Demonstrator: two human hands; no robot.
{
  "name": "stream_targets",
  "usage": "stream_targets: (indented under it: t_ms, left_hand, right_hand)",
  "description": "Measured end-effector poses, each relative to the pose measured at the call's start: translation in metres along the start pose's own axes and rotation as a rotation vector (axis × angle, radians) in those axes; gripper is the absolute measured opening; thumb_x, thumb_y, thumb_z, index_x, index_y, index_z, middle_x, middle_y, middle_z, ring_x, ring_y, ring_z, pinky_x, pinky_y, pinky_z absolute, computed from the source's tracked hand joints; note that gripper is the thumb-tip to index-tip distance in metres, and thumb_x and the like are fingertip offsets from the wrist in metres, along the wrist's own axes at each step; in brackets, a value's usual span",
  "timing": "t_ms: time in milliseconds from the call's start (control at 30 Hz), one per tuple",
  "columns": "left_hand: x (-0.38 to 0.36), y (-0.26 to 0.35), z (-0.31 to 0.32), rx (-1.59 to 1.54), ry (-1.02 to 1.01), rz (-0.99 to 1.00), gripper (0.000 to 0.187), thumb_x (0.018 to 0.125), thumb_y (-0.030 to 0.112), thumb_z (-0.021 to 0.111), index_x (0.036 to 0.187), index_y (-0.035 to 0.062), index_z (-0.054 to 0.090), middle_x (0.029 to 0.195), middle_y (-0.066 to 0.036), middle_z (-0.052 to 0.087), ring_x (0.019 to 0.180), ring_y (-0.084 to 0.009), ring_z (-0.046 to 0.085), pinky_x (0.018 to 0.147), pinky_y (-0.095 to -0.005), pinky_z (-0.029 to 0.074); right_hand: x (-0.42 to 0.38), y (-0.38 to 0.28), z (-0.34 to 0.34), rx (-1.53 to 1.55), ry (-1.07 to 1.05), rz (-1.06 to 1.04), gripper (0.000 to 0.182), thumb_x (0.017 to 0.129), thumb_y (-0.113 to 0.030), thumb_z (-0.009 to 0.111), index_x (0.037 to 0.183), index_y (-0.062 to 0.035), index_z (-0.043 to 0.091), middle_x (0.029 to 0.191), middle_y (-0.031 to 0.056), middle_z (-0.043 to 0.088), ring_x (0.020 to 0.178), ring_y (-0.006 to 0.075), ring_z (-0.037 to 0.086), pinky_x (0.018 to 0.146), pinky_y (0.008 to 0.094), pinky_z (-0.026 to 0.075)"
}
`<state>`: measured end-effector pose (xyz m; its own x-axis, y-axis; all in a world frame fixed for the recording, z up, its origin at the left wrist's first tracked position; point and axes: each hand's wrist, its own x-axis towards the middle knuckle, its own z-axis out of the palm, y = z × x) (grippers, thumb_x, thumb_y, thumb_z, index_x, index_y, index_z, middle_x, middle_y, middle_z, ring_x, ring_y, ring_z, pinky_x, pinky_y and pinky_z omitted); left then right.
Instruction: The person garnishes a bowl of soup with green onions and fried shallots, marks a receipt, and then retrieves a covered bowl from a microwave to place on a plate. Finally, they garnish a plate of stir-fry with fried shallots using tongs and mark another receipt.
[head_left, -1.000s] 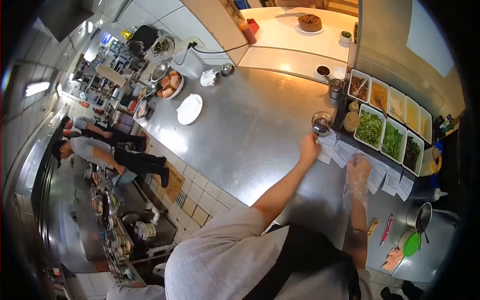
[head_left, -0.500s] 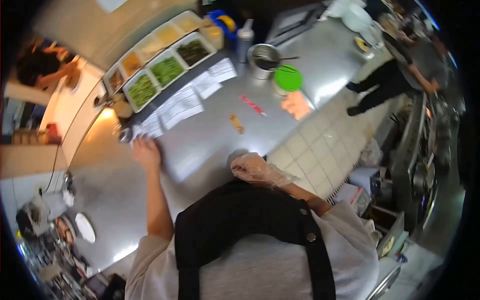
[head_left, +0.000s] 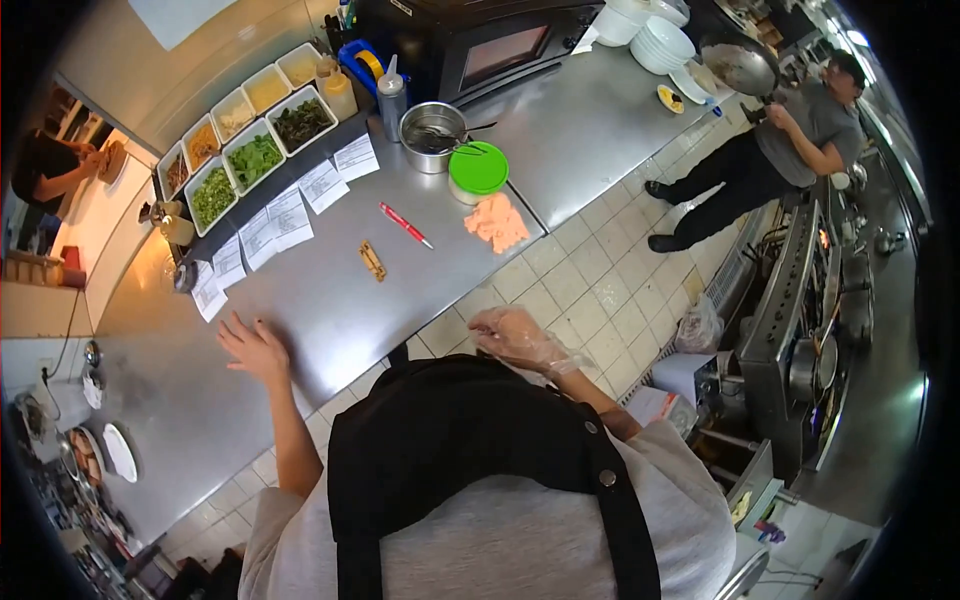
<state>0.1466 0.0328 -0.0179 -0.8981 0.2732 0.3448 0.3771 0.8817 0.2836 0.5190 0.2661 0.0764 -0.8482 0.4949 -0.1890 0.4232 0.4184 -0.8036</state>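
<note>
Since the earlier frames the bare left hand [head_left: 255, 350] has come off the end of the row of white printed paper slips [head_left: 289, 215], and the plastic-gloved right hand [head_left: 512, 335] has drawn back from over them to the front of the black cloth apron [head_left: 440, 440]. The slips lie flat on the brushed steel counter [head_left: 335, 250], along the white rectangular food trays [head_left: 246, 190]. A sweep of the nearby left hand could drag the loose end slip, and drips or herbs from the trays could smear the print. The row runs slantwise from near that hand up toward the trays' far end; each slip's long axis crosses it, one short end facing the person. The left hand is spread, fingers apart, palm down; the right is half curled, and I can't tell whether it pinches anything. Farther out, a co-worker [head_left: 800, 140] grips a dark round pan [head_left: 740, 66].
</note>
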Motion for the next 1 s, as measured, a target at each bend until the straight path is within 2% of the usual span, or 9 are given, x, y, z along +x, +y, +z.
stream_targets:
  t_ms: [133, 367, 567, 600, 667, 700, 800, 933, 1000]
  left_hand:
    - [-0.083, 0.032, -0.003, 0.089, 0.019, -0.065, 0.054, 0.093, 0.039, 0.047, 0.141, 0.0178, 0.036, 0.149, -0.014, 0.027, 0.139, -0.0368, 0.019, 0.098, -0.0756, 0.013]
    - [-0.104, 0.043, -0.007, 0.059, 0.133, -0.019, 0.054, 0.092, 0.038, 0.050, 0.138, 0.0129, 0.038, 0.148, -0.014, 0.028, 0.138, -0.0366, 0.020, 0.100, -0.0728, 0.013]
    - [-0.102, 0.044, -0.009, 0.037, 0.130, 0.000, 0.052, 0.092, 0.037, 0.050, 0.136, 0.0109, 0.040, 0.146, -0.015, 0.031, 0.137, -0.0362, 0.022, 0.101, -0.0723, 0.013]
    - [-0.102, 0.043, -0.007, 0.027, 0.122, 0.003, 0.051, 0.092, 0.036, 0.049, 0.135, 0.0105, 0.041, 0.145, -0.015, 0.031, 0.137, -0.0363, 0.023, 0.101, -0.0722, 0.013]
    - [-0.104, 0.040, -0.006, 0.010, 0.099, 0.005, 0.049, 0.092, 0.035, 0.049, 0.134, 0.0097, 0.042, 0.145, -0.015, 0.032, 0.136, -0.0365, 0.024, 0.101, -0.0718, 0.014]
    - [-0.105, 0.039, -0.006, 0.011, 0.104, 0.009, 0.049, 0.092, 0.035, 0.049, 0.134, 0.0097, 0.042, 0.145, -0.015, 0.032, 0.136, -0.0365, 0.024, 0.101, -0.0718, 0.014]
    - [-0.104, 0.036, -0.009, -0.059, 0.069, 0.040, 0.048, 0.092, 0.033, 0.049, 0.132, 0.0085, 0.042, 0.144, -0.015, 0.032, 0.134, -0.0369, 0.026, 0.101, -0.0710, 0.015]
    - [-0.105, 0.032, -0.013, -0.136, 0.021, 0.133, 0.049, 0.088, 0.030, 0.054, 0.131, 0.0072, 0.044, 0.143, -0.017, 0.033, 0.134, -0.0379, 0.025, 0.102, -0.0695, 0.013]
    - [-0.111, 0.030, -0.017, -0.128, 0.012, 0.180, 0.049, 0.088, 0.029, 0.054, 0.130, 0.0070, 0.044, 0.143, -0.017, 0.033, 0.134, -0.0384, 0.025, 0.102, -0.0693, 0.013]
  right_hand:
    - [-0.029, 0.036, -0.047, 0.011, 0.024, 0.051, 0.023, 0.084, -0.018, 0.062, 0.099, -0.0002, 0.064, 0.086, 0.0163, 0.066, 0.079, 0.0263, 0.066, 0.072, 0.0348, 0.052]
    - [-0.076, 0.096, -0.089, -0.053, -0.068, 0.201, 0.026, 0.085, -0.024, 0.061, 0.099, -0.0020, 0.065, 0.088, 0.0160, 0.066, 0.081, 0.0269, 0.065, 0.074, 0.0363, 0.052]
    - [-0.177, 0.254, -0.046, -0.370, -0.190, 0.401, 0.036, 0.086, -0.038, 0.053, 0.097, -0.0075, 0.068, 0.094, 0.0162, 0.067, 0.088, 0.0352, 0.063, 0.079, 0.0452, 0.049]
    - [-0.216, 0.286, -0.029, -0.619, -0.080, 0.256, 0.024, 0.084, -0.024, 0.050, 0.084, -0.0095, 0.069, 0.090, 0.0114, 0.067, 0.086, 0.0291, 0.064, 0.074, 0.0423, 0.052]
    - [-0.283, 0.364, 0.003, -0.852, -0.454, 0.594, 0.029, 0.083, -0.029, 0.049, 0.085, -0.0078, 0.068, 0.096, 0.0174, 0.066, 0.090, 0.0346, 0.062, 0.079, 0.0469, 0.049]
    - [-0.333, 0.363, 0.021, -0.718, -0.134, 0.635, 0.024, 0.081, -0.024, 0.050, 0.079, -0.0076, 0.069, 0.092, 0.0179, 0.066, 0.085, 0.0336, 0.064, 0.070, 0.0472, 0.050]
    - [-0.431, 0.386, 0.098, -0.747, -0.133, 0.463, 0.026, 0.083, -0.025, 0.050, 0.080, -0.0086, 0.069, 0.093, 0.0174, 0.067, 0.087, 0.0294, 0.064, 0.075, 0.0416, 0.050]
    - [-0.467, 0.361, 0.199, -0.931, 0.106, -0.303, 0.025, 0.084, -0.021, 0.051, 0.102, -0.0145, 0.066, 0.109, 0.0064, 0.064, 0.101, 0.0236, 0.060, 0.088, 0.0345, 0.047]
    - [-0.465, 0.385, 0.260, -0.725, -0.051, -0.221, 0.024, 0.082, -0.022, 0.055, 0.103, -0.0157, 0.066, 0.108, 0.0061, 0.065, 0.101, 0.0228, 0.060, 0.088, 0.0330, 0.048]
